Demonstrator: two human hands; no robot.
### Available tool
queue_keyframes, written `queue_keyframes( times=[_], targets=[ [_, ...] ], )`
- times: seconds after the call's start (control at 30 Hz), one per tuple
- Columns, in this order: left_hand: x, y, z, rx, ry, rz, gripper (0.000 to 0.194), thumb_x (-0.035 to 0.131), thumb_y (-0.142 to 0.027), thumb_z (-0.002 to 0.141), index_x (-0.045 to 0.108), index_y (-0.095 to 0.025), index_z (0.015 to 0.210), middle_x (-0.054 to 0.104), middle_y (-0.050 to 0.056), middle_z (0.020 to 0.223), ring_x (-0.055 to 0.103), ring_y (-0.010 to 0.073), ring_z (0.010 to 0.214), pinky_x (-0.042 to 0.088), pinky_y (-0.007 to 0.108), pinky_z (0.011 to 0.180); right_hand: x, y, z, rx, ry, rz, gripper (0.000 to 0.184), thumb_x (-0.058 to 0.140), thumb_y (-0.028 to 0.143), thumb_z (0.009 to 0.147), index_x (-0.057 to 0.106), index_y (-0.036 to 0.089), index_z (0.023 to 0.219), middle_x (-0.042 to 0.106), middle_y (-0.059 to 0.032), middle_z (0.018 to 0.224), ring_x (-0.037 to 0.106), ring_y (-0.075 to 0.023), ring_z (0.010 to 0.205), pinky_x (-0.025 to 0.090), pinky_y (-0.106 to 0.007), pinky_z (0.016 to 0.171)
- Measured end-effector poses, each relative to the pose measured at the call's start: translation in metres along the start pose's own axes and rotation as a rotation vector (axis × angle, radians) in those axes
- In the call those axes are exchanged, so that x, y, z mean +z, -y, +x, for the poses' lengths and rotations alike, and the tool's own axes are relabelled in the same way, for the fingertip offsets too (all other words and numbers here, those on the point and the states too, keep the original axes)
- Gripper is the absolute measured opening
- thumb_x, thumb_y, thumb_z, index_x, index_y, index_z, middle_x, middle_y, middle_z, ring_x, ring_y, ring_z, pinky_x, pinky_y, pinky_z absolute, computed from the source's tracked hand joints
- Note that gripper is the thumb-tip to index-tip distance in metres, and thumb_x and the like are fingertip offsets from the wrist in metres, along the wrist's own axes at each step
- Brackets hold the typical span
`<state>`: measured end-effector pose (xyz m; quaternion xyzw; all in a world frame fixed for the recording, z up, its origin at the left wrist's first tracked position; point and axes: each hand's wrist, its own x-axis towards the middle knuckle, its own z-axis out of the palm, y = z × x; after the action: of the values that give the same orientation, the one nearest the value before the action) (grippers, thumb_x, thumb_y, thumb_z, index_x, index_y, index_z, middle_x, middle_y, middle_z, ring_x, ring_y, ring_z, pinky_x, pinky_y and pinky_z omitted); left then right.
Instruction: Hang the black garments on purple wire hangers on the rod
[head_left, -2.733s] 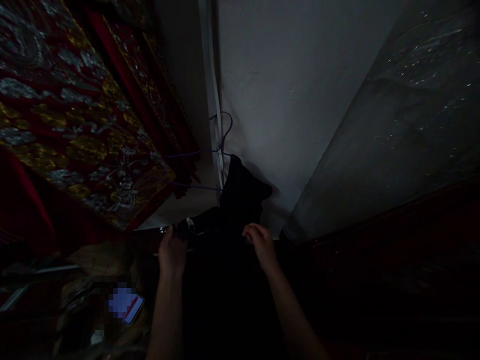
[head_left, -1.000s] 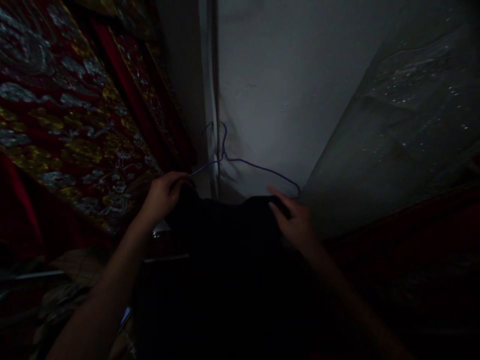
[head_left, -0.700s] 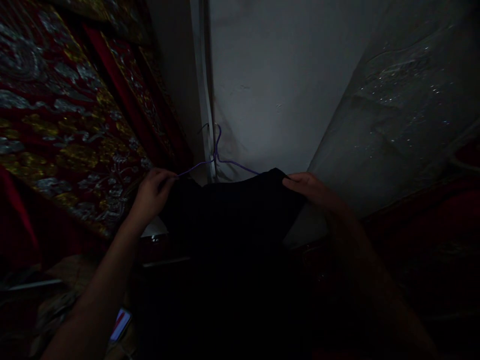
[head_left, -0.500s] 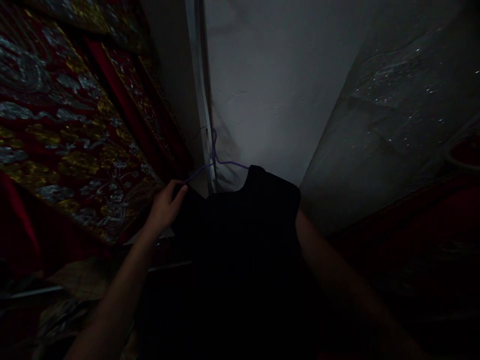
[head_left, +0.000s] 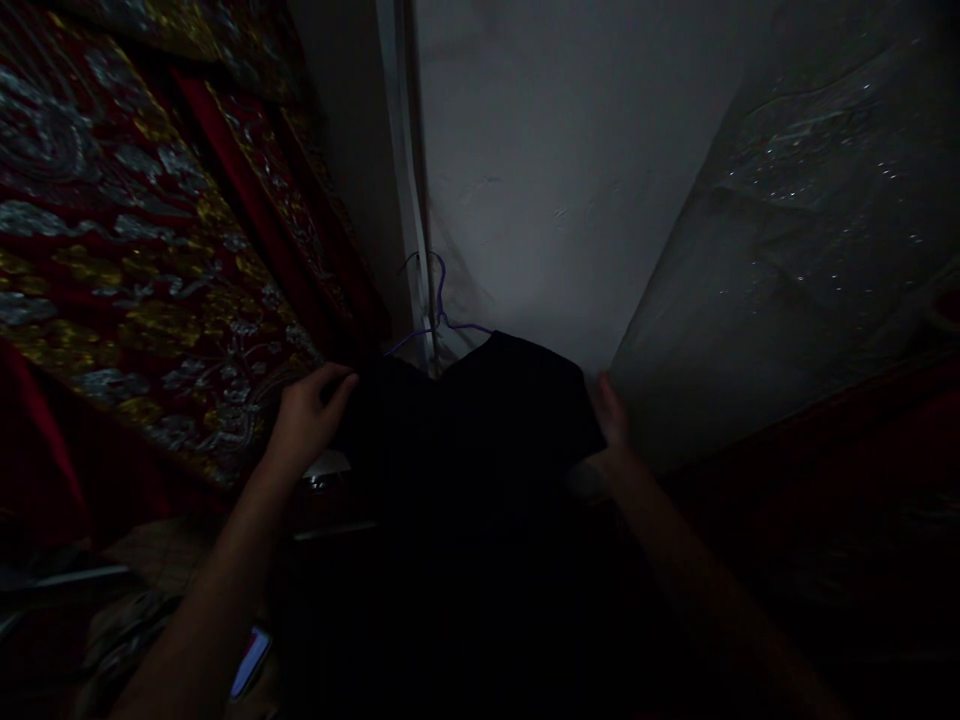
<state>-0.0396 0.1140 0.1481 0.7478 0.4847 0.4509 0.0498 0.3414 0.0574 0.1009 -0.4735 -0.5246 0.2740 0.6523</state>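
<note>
A black short-sleeved top (head_left: 480, 430) hangs on a thin purple wire hanger (head_left: 469, 326), whose hook is over a pale vertical strip at the wall. My left hand (head_left: 309, 408) pinches the cloth at the top's left shoulder or sleeve, thumb and forefinger together. On the other side, my right hand (head_left: 612, 415) is beside the right sleeve edge, with its fingers pointing up and apart. Part of that hand is dim and hidden by the sleeve. The lower part of the garment is lost in the dark.
Red cloth (head_left: 150, 250) with gold and silver embroidery hangs on the left. A grey wall (head_left: 555, 170) stands ahead, with a shiny clear plastic sheet (head_left: 810, 220) to the right. Low on the left, a lit phone-like screen (head_left: 250, 662) shows among dim clutter.
My right hand has come out from behind the garment's right shoulder to beside the sleeve. My left hand has slid down and left off the hanger's end. The neckline now sits closer to the hook.
</note>
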Motion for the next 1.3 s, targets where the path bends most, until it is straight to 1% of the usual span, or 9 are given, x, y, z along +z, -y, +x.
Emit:
queue_keyframes(
  times=[0.2, 0.33, 0.43, 0.53, 0.73, 0.9, 1.07, 1.17, 1.3],
  targets=[
    [0.003, -0.032, 0.014, 0.181, -0.138, 0.003, 0.024, 0.055, -0.030, 0.094, 0.072, -0.019, 0.106, 0.073, 0.006, 0.104, 0.066, 0.0217, 0.100, 0.049, 0.034, 0.095, -0.010, 0.027, 0.025, 0.075, -0.239, 0.143, 0.054, 0.080, 0.069, 0.061, 0.074, 0.020, 0.085, 0.075, -0.0039, 0.085, 0.069, -0.0272, 0.094, 0.056, -0.040, 0.086],
    [-0.001, -0.070, 0.011, 0.264, -0.336, -0.082, 0.021, 0.059, -0.031, 0.094, 0.073, -0.020, 0.104, 0.067, 0.008, 0.110, 0.061, 0.0225, 0.110, 0.046, 0.037, 0.101, -0.016, 0.042, 0.016, 0.063, -0.540, 0.168, 0.051, 0.075, 0.066, 0.068, 0.073, 0.019, 0.087, 0.073, -0.0044, 0.090, 0.069, -0.0263, 0.095, 0.055, -0.039, 0.084],
    [-0.003, -0.089, -0.004, 0.112, -0.147, -0.358, 0.029, 0.056, -0.040, 0.096, 0.073, -0.019, 0.107, 0.069, 0.007, 0.100, 0.064, 0.0204, 0.094, 0.051, 0.035, 0.090, -0.014, 0.037, -0.027, -0.025, -0.665, 0.130, 0.040, 0.065, 0.058, 0.084, 0.072, 0.022, 0.098, 0.073, -0.0044, 0.095, 0.069, -0.0247, 0.095, 0.055, -0.039, 0.085],
    [0.001, -0.100, -0.019, -0.167, 0.200, -0.818, 0.049, 0.052, -0.054, 0.096, 0.066, -0.015, 0.121, 0.071, 0.012, 0.104, 0.067, 0.0218, 0.091, 0.054, 0.035, 0.084, 0.002, 0.035, -0.083, -0.233, -0.417, -0.012, 0.040, 0.057, 0.062, 0.089, 0.072, 0.025, 0.097, 0.072, -0.0054, 0.089, 0.069, -0.0244, 0.083, 0.055, -0.038, 0.074],
    [-0.002, -0.091, -0.045, -0.741, 0.616, -1.241, 0.037, 0.073, -0.041, 0.083, 0.063, -0.017, 0.110, 0.058, -0.004, 0.067, 0.052, 0.0071, 0.049, 0.045, 0.019, 0.050, 0.051, 0.055, -0.131, -0.469, 0.876, -0.092, 0.063, 0.042, 0.072, 0.093, 0.070, 0.018, 0.110, 0.071, -0.0073, 0.087, 0.067, -0.0174, 0.072, 0.051, -0.029, 0.065],
    [-0.033, -0.074, -0.065, -0.585, 0.959, -0.660, 0.036, 0.064, -0.051, 0.089, 0.064, -0.019, 0.105, 0.057, -0.004, 0.065, 0.040, 0.0062, 0.046, 0.030, 0.015, 0.041, 0.055, 0.033, -0.100, -0.236, 0.487, -0.268, 0.033, 0.049, 0.042, 0.100, 0.062, 0.023, 0.124, 0.067, -0.0097, 0.116, 0.065, -0.0195, 0.106, 0.052, -0.033, 0.091],
    [-0.061, -0.075, -0.054, -0.234, 0.746, -0.276, 0.035, 0.061, -0.050, 0.090, 0.070, -0.019, 0.076, 0.065, 0.000, 0.070, 0.058, 0.0127, 0.063, 0.045, 0.019, 0.055, 0.055, -0.004, -0.064, -0.222, 0.337, -0.345, 0.052, 0.065, 0.042, 0.090, 0.054, 0.024, 0.137, 0.043, -0.0121, 0.153, 0.039, -0.0281, 0.142, 0.032, -0.047, 0.118],
    [-0.065, -0.068, -0.034, -0.163, 0.500, -0.235, 0.034, 0.067, -0.049, 0.085, 0.068, -0.019, 0.068, 0.063, 0.000, 0.061, 0.058, 0.0136, 0.055, 0.046, 0.022, 0.051, 0.057, -0.013, -0.047, -0.097, 0.459, -0.182, 0.031, 0.060, 0.049, 0.091, 0.071, 0.021, 0.097, 0.071, -0.0067, 0.107, 0.065, -0.0241, 0.104, 0.050, -0.038, 0.095],
    [-0.054, -0.055, -0.014, -0.002, -0.015, -0.113, 0.030, 0.076, -0.040, 0.079, 0.072, -0.019, 0.101, 0.075, 0.005, 0.091, 0.070, 0.0206, 0.080, 0.058, 0.033, 0.075, 0.062, -0.002, -0.012, 0.072, 0.298, 0.060, 0.039, 0.069, 0.058, 0.081, 0.068, 0.020, 0.073, 0.064, 0.0014, 0.067, 0.060, -0.0161, 0.066, 0.047, -0.026, 0.063]
  ],
)
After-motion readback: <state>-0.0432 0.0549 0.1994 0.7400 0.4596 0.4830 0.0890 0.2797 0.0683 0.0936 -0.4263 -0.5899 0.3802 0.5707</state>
